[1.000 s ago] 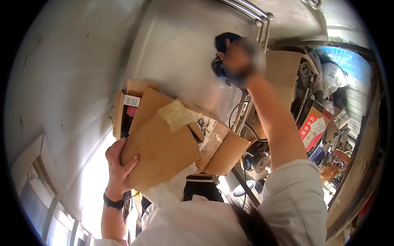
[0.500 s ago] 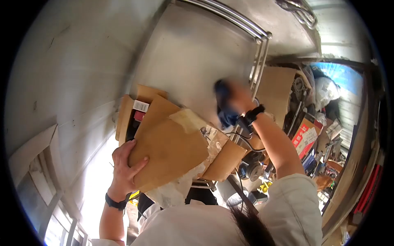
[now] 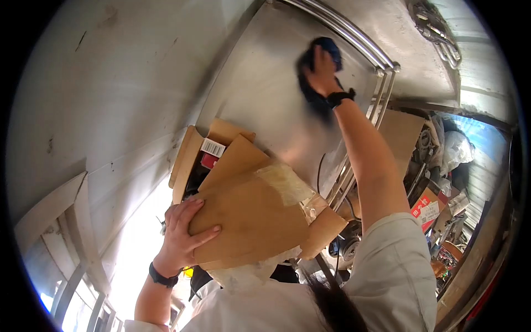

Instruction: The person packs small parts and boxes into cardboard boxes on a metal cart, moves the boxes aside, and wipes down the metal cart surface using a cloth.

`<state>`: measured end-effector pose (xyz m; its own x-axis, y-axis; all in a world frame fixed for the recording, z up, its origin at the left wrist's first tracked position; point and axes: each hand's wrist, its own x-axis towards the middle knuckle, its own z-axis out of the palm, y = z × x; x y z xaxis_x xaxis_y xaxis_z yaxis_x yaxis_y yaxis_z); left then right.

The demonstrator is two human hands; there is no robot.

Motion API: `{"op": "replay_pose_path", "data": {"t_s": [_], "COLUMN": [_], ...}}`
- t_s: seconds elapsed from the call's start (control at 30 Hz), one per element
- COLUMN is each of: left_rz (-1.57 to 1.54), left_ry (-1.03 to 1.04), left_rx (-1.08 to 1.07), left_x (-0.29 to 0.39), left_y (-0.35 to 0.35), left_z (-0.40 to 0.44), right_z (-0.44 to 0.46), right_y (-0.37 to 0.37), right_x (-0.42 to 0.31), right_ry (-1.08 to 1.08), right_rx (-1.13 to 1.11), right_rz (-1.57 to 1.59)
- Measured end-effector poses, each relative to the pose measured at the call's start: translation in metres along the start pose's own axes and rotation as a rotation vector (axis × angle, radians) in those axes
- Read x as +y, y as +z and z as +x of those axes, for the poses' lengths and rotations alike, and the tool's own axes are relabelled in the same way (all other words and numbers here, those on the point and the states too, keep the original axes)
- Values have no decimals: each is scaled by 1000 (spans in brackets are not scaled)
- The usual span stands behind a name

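My right hand (image 3: 322,73) presses a dark blue cloth (image 3: 332,51) against the metal tabletop (image 3: 260,72), near its far rail. The cloth bunches around the fingers, and both are slightly blurred. On the near left, my left hand (image 3: 185,232) grips the edge of an open cardboard box (image 3: 249,227), thumb and fingers lying on its brown flap. Torn clear tape (image 3: 285,185) hangs along that flap. Inside the box, a white barcode label (image 3: 213,148) and a red item (image 3: 209,161) show; the rest of its contents is hidden by the flaps.
Metal rails (image 3: 381,99) edge the tabletop at the far and right sides. A dark cable (image 3: 321,171) hangs near the box. To the right stand cluttered shelves with a red-and-white carton (image 3: 426,210) and a white plastic bag (image 3: 458,149). A pale wall (image 3: 121,72) rises on the left.
My right hand has slid the dark blue cloth away from me, from beside the box to the far part of the tabletop. My left hand stays on the cardboard box; the view has shifted.
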<state>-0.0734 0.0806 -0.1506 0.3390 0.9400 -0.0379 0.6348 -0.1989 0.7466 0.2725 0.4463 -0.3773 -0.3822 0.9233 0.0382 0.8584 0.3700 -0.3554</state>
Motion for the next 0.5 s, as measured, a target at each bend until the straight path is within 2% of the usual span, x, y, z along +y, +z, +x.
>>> {"op": "replay_pose_path", "data": {"t_s": [0.07,0.1,0.17,0.23,0.33,0.43,0.5], "left_rz": [22,24,37,20,16,24,22], "left_ry": [13,4,-13,-15,-19,-15,-19], "left_rx": [-4,-13,-33,-15,-5,-8,-4], "left_x": [-1,-1,-2,2,3,1,1], "left_y": [1,1,1,1,0,0,2], "left_z": [2,2,0,3,2,2,2], "right_z": [0,-11,-26,-52,-86,-63,-37], "right_y": [24,24,21,18,15,-3,-18], "right_x": [-44,-76,-116,-144,-153,-133,-113], "right_ry": [-322,-300,-505,-674,-865,-929,-732], "right_rx": [139,-1,-195,-285,-387,-459,-331], "right_rz": [-33,79,134,253,216,252,151]}}
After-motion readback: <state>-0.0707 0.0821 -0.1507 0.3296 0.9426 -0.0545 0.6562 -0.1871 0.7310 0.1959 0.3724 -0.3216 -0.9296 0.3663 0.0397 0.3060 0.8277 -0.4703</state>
